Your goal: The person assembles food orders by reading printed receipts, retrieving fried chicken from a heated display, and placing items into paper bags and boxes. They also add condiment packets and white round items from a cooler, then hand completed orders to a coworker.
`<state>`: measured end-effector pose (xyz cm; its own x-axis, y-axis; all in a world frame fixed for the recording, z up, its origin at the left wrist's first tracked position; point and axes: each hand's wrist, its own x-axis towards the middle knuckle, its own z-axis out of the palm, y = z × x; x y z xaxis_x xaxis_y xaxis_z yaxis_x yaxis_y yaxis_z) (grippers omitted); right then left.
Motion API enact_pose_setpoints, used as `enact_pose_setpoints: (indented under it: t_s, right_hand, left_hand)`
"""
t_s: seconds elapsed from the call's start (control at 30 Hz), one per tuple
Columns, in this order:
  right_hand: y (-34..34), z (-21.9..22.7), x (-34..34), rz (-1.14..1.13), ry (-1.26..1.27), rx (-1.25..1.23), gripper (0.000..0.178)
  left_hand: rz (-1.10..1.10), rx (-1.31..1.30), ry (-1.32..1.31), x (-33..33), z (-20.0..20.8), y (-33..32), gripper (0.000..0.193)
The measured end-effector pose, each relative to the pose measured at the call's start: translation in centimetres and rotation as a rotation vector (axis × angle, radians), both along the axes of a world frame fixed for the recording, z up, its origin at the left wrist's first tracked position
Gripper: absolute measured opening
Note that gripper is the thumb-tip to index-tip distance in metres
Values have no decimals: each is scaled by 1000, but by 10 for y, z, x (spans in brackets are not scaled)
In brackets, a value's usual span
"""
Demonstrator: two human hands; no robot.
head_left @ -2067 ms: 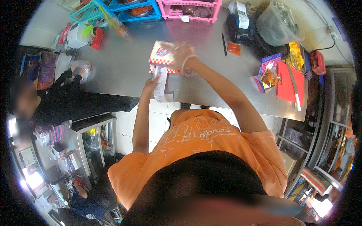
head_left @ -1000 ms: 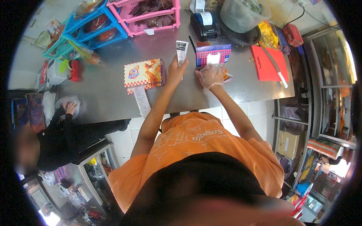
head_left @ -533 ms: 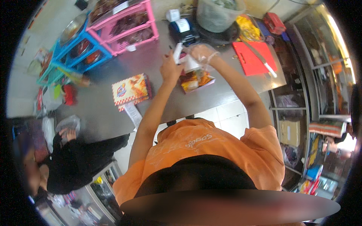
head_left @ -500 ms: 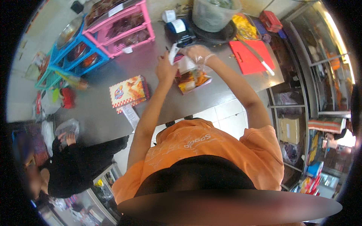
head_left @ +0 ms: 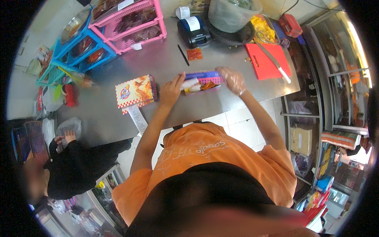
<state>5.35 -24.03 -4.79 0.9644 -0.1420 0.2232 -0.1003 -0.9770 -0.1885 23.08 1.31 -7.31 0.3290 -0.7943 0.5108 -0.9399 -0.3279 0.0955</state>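
A small cardboard food box (head_left: 203, 74) stands partly open on the steel table in front of me, its blue and pink-checked lid upright at the far side. Inside it I see yellow-brown food (head_left: 208, 85) and a white wrapped bundle (head_left: 189, 84). My left hand (head_left: 172, 91) grips the box's left end, fingers at the lid's edge. At the right end, my right hand (head_left: 233, 80), in a clear plastic glove, holds the lid's corner. Beyond the box lie a black pen (head_left: 183, 55) and an orange-red sachet (head_left: 194, 54).
A closed printed box (head_left: 136, 91) with a paper slip (head_left: 137, 119) sits to the left. Behind are a receipt printer (head_left: 193, 32), pink racks (head_left: 134, 29) and a large tub (head_left: 233, 15). A knife (head_left: 272, 59) rests on a red board (head_left: 262, 67). Another person (head_left: 75, 166) stands at left.
Both hands have come down from the box's far side to its two ends, and the lid now stands folded up. The white paper has left my left hand; the pen lies on the table.
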Motion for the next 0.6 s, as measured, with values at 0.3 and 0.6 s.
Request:
enact_pose_setpoints:
  t_s: [0.3, 0.6]
  right_hand:
    - [38, -12, -28, 113, 195, -159, 65]
    - [36, 22, 89, 277, 674, 39, 102]
  left_hand:
    - [101, 264, 218, -49, -38, 40, 55]
    - [-147, 495, 380, -85, -62, 11, 50]
